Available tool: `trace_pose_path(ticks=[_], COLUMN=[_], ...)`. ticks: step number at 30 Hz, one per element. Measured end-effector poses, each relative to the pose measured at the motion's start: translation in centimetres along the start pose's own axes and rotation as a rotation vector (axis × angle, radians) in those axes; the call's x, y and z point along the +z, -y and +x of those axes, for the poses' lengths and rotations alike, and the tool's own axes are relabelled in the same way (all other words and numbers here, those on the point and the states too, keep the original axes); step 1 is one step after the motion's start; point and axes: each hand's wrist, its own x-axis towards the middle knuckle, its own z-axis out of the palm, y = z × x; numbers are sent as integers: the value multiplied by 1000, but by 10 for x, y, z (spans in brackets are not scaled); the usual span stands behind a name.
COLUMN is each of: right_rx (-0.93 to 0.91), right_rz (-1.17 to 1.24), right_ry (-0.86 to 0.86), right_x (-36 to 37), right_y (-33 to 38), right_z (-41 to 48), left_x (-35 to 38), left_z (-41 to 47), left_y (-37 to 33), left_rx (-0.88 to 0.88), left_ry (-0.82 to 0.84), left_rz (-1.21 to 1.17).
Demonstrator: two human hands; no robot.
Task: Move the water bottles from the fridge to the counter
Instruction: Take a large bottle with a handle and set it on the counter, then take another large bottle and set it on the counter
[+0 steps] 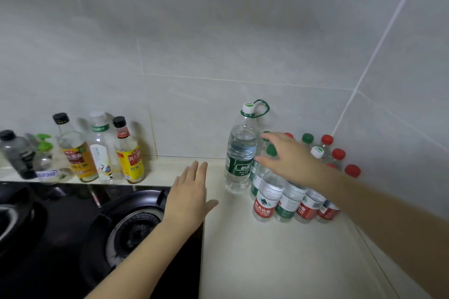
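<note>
Several small water bottles point(266, 198) with red or green labels and caps stand packed in the counter's far right corner. A tall clear water bottle point(239, 150) with a green label and looped handle stands just left of them. My right hand point(289, 155) hovers above the small bottles with straight, spread fingers, holding nothing. My left hand point(189, 192) hangs flat and open over the cream counter point(267, 257) beside the stove, touching no bottle. The fridge is out of view.
A black gas stove point(102, 230) with round burners fills the lower left. Condiment and oil bottles point(80, 150) line the tiled wall behind it. Grey tiled walls meet in the corner on the right.
</note>
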Motion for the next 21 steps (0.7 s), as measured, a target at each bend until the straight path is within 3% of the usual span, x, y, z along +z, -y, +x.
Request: trace_pose_path(ticks=[4,8,13,21], right_rx=[-33,-106,-251,-629], right_rz=[-247,-342,-316,-212], right_ry=[-19,-66,-112,-34], right_x=[-3,-1,15,50], right_y=[32,69,105,169], right_z=[-47,-89,-129,-170], left_x=[-53,-88,-110,-103], left_z=[-61,-119,-192,-299], left_y=[15,30,36,5], left_rx=[8,-31,-153,-445], left_ry=[-129,-224,-315,-372], left_rz=[159,292,318,353])
